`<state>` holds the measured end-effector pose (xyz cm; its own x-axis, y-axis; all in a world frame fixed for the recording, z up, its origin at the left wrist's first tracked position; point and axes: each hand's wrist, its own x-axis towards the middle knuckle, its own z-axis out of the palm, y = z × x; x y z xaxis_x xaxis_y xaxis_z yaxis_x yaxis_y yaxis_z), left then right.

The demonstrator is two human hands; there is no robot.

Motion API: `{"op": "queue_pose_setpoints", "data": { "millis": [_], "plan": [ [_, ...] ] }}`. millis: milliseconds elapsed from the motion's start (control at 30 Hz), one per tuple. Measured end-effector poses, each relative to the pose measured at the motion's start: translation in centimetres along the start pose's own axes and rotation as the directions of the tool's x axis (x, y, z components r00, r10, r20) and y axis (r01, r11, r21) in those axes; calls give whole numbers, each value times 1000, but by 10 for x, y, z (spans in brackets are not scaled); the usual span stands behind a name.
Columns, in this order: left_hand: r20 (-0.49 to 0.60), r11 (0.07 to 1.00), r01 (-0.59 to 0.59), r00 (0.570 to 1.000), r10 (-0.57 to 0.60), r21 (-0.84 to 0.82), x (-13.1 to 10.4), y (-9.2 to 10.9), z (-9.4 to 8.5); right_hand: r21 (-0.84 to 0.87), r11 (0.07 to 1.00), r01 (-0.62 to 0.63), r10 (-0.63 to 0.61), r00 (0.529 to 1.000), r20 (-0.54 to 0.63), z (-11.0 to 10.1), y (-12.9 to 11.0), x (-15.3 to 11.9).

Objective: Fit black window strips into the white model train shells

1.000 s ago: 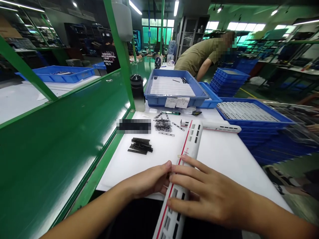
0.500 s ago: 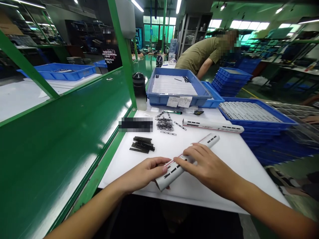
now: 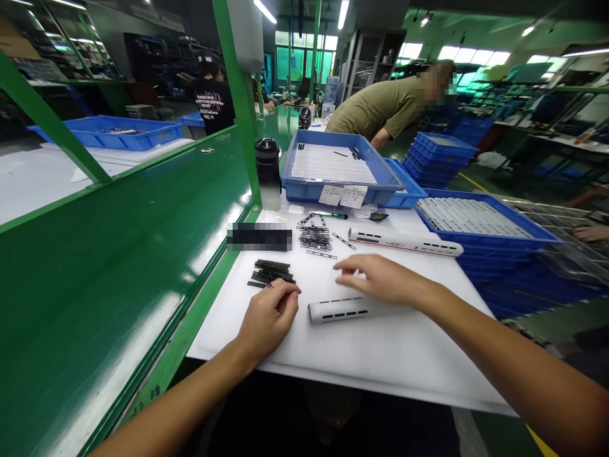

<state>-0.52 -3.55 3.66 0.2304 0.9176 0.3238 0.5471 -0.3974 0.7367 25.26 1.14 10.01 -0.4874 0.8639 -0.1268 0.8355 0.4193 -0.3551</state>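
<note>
A white slotted plastic housing point(image 3: 340, 311), long and rounded, lies on the white table in front of me. My right hand point(image 3: 383, 278) is over its right part, fingers apart and holding nothing; it hides that end. At the left, my left hand point(image 3: 270, 314) has its fingers curled together beside a pile of black strips point(image 3: 271, 271). Whatever is in those fingers is too small to make out. Thin black slotted frames point(image 3: 315, 237) are heaped farther back. Behind my right hand lies a second white housing point(image 3: 404, 242) with a red line.
A blue tray point(image 3: 342, 190) with white housings stands at the back, next to a dark bottle point(image 3: 267, 171). A green-handled tool point(image 3: 329, 215) lies before it. More housings fill a blue crate point(image 3: 490, 238) at right. A green ledge point(image 3: 157, 254) borders the left. A person point(image 3: 375, 108) bends over behind.
Both hands have let go of the housing, which now lies flat and more level on the table. My left hand moved left to the black strips; my right hand lifted away.
</note>
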Motion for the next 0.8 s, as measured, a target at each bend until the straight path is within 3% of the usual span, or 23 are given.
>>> {"op": "queue_pose_setpoints", "data": {
  "millis": [67, 167, 267, 333, 433, 533, 667, 800],
  "plan": [
    [-39, 1000, -27, 999, 27, -12, -2, -2, 1, -64, 991, -120, 115, 991, -75, 1, 6, 31],
    [50, 995, -98, 994, 98, -6, -6, -4, 2, -99, 976, -196, 188, 978, -89, 10, 15, 67],
    [174, 970, -245, 955, 240, 4, -10, -6, 4, -93, 968, -235, 227, 970, -84, 15, 19, 78],
    [153, 965, -261, 954, 259, -10, -10, -7, 5, -67, 967, -246, 240, 967, -84, 12, 15, 72],
    [-14, 985, -54, 999, 52, -162, -7, -9, 3, 33, 981, -190, 191, 981, -31, 4, -3, 50],
    [-36, 881, 168, 978, -205, -442, -1, -11, 1, 282, 958, -42, 6, 992, 129, 0, -27, 27],
    [44, 795, 262, 957, -286, -547, 4, -15, 3, 394, 919, 9, -80, 983, 164, 2, -40, 17],
    [80, 754, 276, 955, -286, -596, 4, -18, 7, 439, 898, -24, -79, 973, 216, 5, -31, 39]
  ]
}}
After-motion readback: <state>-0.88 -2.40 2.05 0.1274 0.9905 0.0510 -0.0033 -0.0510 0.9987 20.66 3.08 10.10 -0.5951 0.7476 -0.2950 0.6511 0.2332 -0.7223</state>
